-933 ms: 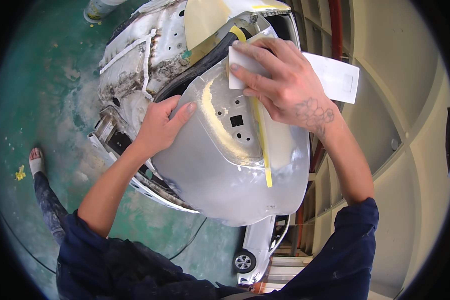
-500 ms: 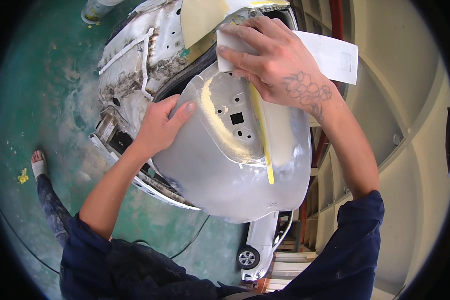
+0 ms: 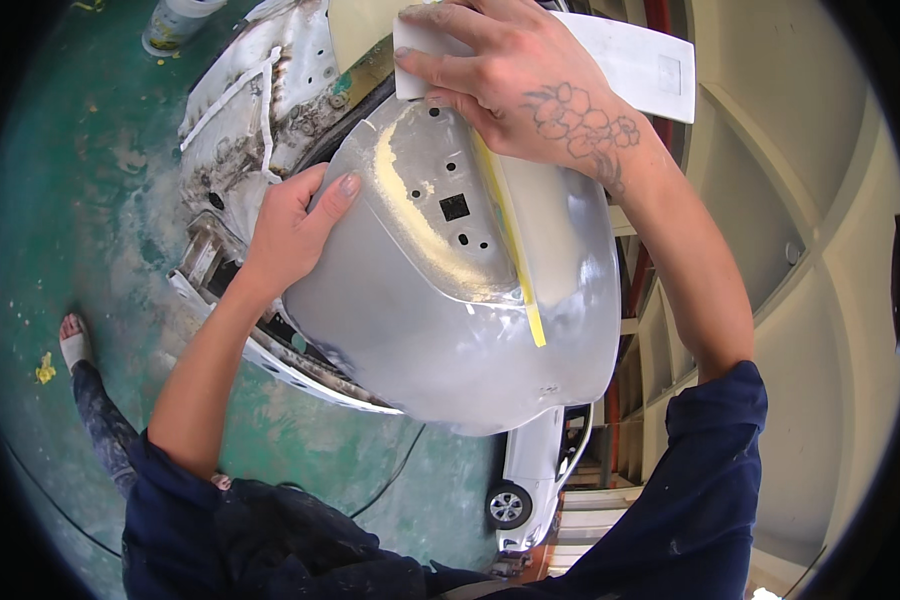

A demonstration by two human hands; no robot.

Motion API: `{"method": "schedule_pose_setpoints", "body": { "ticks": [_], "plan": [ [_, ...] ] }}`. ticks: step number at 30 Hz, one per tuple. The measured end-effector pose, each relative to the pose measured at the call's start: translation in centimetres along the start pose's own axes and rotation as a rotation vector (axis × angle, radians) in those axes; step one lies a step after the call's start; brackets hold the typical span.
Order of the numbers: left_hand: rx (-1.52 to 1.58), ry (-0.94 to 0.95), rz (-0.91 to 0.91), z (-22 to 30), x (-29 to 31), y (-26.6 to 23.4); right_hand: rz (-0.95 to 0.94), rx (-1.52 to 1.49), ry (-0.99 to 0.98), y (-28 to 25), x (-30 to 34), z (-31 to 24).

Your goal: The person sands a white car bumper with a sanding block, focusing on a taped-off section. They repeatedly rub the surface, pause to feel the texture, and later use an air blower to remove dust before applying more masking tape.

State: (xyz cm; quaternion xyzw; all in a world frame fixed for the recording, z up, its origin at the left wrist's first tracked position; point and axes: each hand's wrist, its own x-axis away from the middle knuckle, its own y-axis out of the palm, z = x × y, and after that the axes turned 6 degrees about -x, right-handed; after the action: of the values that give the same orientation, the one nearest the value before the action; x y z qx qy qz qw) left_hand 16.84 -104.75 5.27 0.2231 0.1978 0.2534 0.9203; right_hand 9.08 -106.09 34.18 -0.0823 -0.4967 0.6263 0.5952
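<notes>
A grey car body panel (image 3: pixel 420 350), with several holes in its sunken middle, curves in front of me. Its left edge is gripped by my left hand (image 3: pixel 290 235), thumb on the face and fingers hidden behind the rim. Near the panel's top, my right hand (image 3: pixel 520 85) is closed over a long flat white board (image 3: pixel 635 70), like a sanding board, its fingers spread across the left end. Pale yellow filler (image 3: pixel 395 180) lines the recess's left border. Yellow tape (image 3: pixel 532 320) runs down the panel's right part.
Stripped white bodywork (image 3: pixel 235 115) stands behind the panel to the left. A bucket (image 3: pixel 178 25) sits on the green floor at the top left. A cable (image 3: pixel 395 475) trails below, near a parked white car (image 3: pixel 530 470). Beige wall framing (image 3: pixel 760 290) rises on the right.
My right hand and the white board have shifted a little left and upward over the panel. My left hand keeps its grip at the edge. The whole view has moved slightly.
</notes>
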Motion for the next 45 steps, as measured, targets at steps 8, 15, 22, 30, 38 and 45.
{"method": "schedule_pose_setpoints", "body": {
  "ticks": [8, 15, 22, 30, 38, 45],
  "plan": [
    [0.014, 0.009, 0.032, 0.6, 0.0, -0.7, -0.084, -0.017, -0.052, -1.0, 11.4, -9.0],
    [-0.083, 0.032, 0.030, -1.0, -0.2, -0.4, 0.001, 0.013, -0.073, 0.5, 3.3, -3.3],
    [-0.014, 0.011, 0.067, 0.2, 0.0, -0.6, -0.090, -0.013, -0.047, -0.5, 14.6, -10.5],
    [-0.030, 0.037, 0.094, -0.5, -0.2, 0.2, 0.014, 0.078, -0.020, -0.1, 4.4, -3.6],
    [-0.045, 0.006, 0.040, -0.3, -0.2, -0.4, -0.121, -0.016, -0.079, -1.1, 15.5, -10.2],
    [0.002, 0.004, -0.003, -0.3, -0.3, -0.5, 0.047, 0.065, 0.032, 0.0, 5.5, -4.3]
  ]
}}
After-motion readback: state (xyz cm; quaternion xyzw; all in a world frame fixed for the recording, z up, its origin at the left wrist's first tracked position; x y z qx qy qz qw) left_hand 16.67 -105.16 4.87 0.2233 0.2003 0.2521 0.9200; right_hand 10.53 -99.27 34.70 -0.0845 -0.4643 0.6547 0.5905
